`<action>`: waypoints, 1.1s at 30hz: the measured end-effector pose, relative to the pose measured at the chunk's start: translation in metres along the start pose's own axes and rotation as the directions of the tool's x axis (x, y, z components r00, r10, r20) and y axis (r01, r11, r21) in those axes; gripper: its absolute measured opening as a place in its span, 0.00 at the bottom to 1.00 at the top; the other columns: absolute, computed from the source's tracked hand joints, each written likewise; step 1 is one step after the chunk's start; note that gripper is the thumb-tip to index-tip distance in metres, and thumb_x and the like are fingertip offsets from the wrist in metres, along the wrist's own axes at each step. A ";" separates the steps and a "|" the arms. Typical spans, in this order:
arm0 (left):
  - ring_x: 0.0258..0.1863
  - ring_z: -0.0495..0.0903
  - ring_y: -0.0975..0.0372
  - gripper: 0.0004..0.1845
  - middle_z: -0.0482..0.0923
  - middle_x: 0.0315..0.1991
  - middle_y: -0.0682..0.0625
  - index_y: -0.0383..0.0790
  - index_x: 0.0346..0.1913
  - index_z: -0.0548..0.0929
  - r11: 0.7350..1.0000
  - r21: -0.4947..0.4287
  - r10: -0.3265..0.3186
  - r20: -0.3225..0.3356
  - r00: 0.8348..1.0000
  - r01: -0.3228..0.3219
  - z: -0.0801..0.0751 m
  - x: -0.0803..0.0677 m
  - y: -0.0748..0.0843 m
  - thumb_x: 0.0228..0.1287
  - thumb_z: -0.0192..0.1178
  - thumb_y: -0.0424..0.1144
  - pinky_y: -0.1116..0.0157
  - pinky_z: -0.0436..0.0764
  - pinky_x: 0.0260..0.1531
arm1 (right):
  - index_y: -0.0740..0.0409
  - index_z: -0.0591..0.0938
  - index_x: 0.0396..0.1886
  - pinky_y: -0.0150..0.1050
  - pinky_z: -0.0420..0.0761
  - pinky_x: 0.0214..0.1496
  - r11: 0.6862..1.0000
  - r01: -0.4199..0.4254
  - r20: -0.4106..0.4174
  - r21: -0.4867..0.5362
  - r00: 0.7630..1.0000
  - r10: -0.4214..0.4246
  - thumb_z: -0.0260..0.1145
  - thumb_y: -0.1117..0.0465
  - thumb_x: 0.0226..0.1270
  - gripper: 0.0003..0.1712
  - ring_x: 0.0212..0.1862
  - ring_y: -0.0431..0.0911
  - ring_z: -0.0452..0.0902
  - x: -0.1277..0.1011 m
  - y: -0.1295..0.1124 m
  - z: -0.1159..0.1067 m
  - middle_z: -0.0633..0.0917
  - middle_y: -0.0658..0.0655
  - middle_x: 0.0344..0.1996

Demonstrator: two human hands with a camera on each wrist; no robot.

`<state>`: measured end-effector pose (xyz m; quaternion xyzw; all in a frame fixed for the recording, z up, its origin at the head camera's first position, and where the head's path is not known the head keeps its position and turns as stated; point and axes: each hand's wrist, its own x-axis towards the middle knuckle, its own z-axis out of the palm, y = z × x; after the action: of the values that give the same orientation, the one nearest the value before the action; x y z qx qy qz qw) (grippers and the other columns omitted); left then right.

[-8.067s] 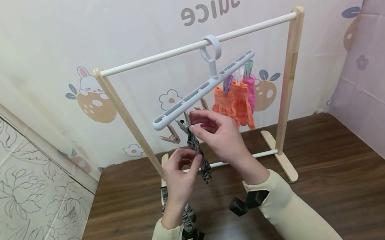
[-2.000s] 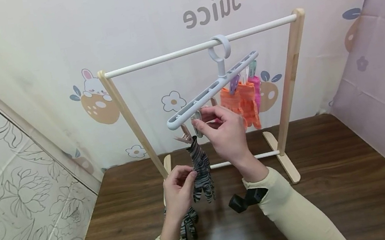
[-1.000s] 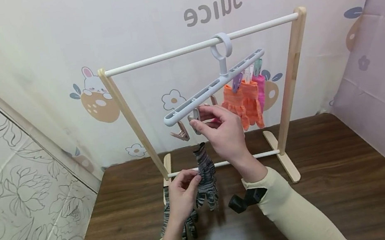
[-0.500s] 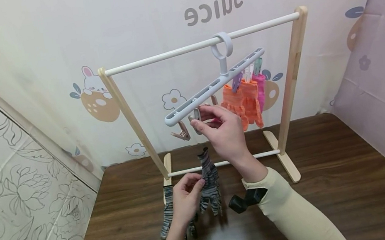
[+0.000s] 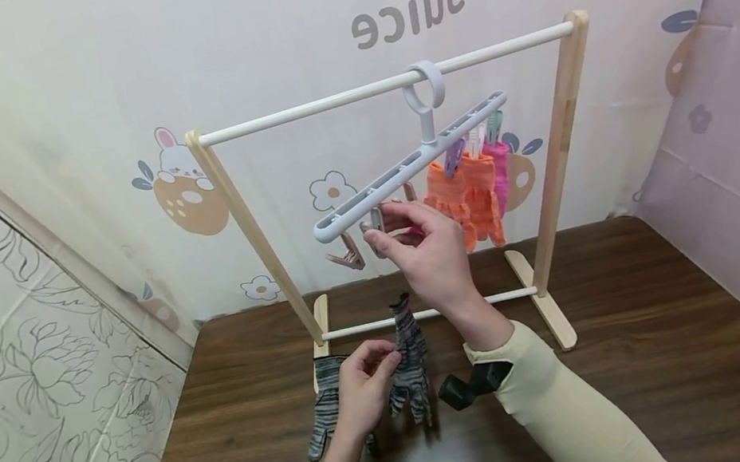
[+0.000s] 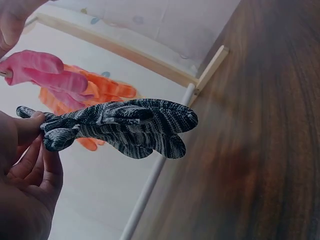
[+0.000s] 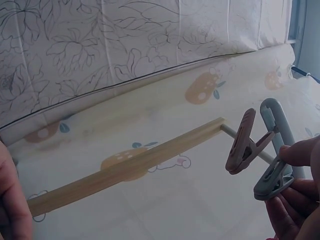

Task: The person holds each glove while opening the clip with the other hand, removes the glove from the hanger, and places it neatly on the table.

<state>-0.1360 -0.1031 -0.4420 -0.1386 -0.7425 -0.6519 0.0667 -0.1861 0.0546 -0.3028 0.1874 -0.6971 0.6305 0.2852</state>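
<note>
My left hand (image 5: 366,389) pinches a black-and-grey knit glove (image 5: 411,354) near its cuff. The glove hangs fingers-down below the hanger; in the left wrist view the same glove (image 6: 125,125) stretches away from my fingertips. Up at the light grey-blue clip hanger (image 5: 397,174), my right hand (image 5: 432,253) pinches a grey clothespin (image 7: 272,182) between thumb and fingers. Beside that clothespin hangs a pinkish-brown one (image 5: 348,255) with nothing in it. A second black-and-grey glove (image 5: 325,404) lies on the table, partly hidden by my left hand and forearm.
The hanger hooks over the white bar of a wooden rack (image 5: 564,127) on the brown table (image 5: 650,348). Orange gloves (image 5: 481,197) and a pink glove (image 5: 499,166) hang from clothespins at its right end. A printed curtain (image 5: 282,43) closes off the back.
Eight seconds ago the glove was up at the grey clothespin. My left hand has since lowered it away from the clips and shifted slightly right. My right hand stays on the grey clothespin.
</note>
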 end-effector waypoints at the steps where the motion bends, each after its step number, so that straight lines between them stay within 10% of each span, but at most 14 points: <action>1: 0.26 0.74 0.65 0.03 0.82 0.32 0.43 0.29 0.39 0.84 1.000 0.007 -0.007 0.002 1.000 0.007 0.000 0.000 -0.001 0.64 0.64 0.26 0.71 0.73 0.27 | 0.63 0.84 0.54 0.37 0.84 0.45 1.000 0.000 0.001 0.002 1.000 0.000 0.76 0.62 0.60 0.22 0.40 0.46 0.85 0.000 0.000 0.000 0.86 0.59 0.41; 18: 0.28 0.76 0.65 0.05 0.82 0.33 0.48 0.36 0.41 0.84 0.991 0.030 -0.131 0.015 0.991 0.131 -0.007 -0.002 -0.058 0.65 0.66 0.33 0.69 0.75 0.30 | 0.62 0.84 0.53 0.36 0.84 0.43 1.000 0.015 0.009 0.000 1.000 -0.015 0.76 0.62 0.60 0.22 0.40 0.45 0.84 0.001 0.000 0.000 0.86 0.56 0.40; 33: 0.29 0.77 0.63 0.06 0.82 0.34 0.45 0.32 0.42 0.84 0.971 0.075 -0.228 0.009 0.974 0.227 -0.019 -0.002 -0.049 0.66 0.64 0.31 0.69 0.75 0.29 | 0.63 0.84 0.54 0.37 0.83 0.46 1.000 0.008 0.017 -0.007 1.000 -0.008 0.76 0.62 0.60 0.22 0.41 0.45 0.84 -0.001 0.001 -0.003 0.86 0.60 0.42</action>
<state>-0.1506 -0.1276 -0.4865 -0.0559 -0.7776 -0.6262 -0.0102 -0.1855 0.0576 -0.3046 0.1944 -0.7010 0.6253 0.2825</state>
